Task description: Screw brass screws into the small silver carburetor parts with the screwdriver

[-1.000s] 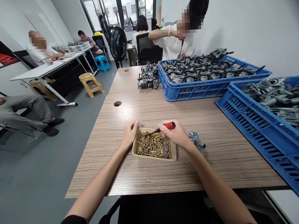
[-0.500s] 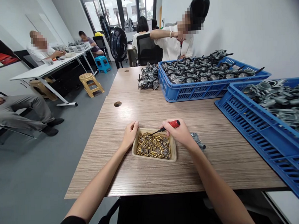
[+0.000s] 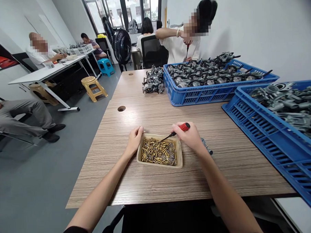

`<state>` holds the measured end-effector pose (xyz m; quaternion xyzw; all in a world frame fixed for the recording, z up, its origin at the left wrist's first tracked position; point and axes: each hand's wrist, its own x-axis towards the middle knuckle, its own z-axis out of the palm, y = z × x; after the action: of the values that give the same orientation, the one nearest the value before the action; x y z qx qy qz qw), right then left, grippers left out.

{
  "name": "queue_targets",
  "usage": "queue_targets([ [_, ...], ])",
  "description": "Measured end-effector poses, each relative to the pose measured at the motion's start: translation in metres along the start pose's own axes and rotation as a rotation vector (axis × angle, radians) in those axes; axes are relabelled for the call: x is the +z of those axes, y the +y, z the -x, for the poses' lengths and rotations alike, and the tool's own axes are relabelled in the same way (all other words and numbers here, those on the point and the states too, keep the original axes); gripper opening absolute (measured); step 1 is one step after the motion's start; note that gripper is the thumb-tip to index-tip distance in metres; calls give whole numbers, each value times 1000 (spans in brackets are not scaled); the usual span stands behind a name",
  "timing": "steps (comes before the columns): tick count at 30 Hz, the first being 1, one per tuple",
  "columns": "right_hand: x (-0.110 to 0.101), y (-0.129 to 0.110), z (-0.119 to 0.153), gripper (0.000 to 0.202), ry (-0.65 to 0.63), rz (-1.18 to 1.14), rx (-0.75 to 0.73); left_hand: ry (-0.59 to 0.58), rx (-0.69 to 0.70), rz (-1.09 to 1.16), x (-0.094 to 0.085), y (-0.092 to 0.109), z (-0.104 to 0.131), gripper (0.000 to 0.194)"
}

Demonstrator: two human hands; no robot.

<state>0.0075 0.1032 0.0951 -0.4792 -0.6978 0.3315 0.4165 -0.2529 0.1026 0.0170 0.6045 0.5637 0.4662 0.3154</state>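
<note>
A beige tray (image 3: pixel 159 166) full of small brass screw-like pieces (image 3: pixel 158 154) sits on the table. At its upper left corner is my left hand (image 3: pixel 135 139), thumb and fingers pressed together; a tiny pale tip shows beyond them, too small to name. My right hand (image 3: pixel 189 137) grips the red and black handle of a screwdriver (image 3: pixel 184 126). The shaft slants down to the left, its tip among the brass pieces near the tray's far side. Mostly hidden behind my right forearm lies a grey metal part (image 3: pixel 210 151).
A blue crate (image 3: pixel 216 91) of carburetor-like metal parts stands at the back, with a pile of similar parts (image 3: pixel 154 80) on its left. Another blue crate (image 3: pixel 272 139) of metal parts fills the right side. Across the table, a person (image 3: pixel 179 43) works with a screwdriver.
My right hand has shifted slightly right, and the screwdriver tip has moved right within the tray. My left hand stays at the tray's corner. The view has shifted slightly.
</note>
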Motion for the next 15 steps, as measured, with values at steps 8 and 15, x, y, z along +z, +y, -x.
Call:
queue_targets([
  [8,-6,7,-2,37,76,70,-38,0,6,-2,0,-1,0,45],
  [15,-7,8,-2,38,71,115,-48,2,2,-3,0,-1,0,45],
])
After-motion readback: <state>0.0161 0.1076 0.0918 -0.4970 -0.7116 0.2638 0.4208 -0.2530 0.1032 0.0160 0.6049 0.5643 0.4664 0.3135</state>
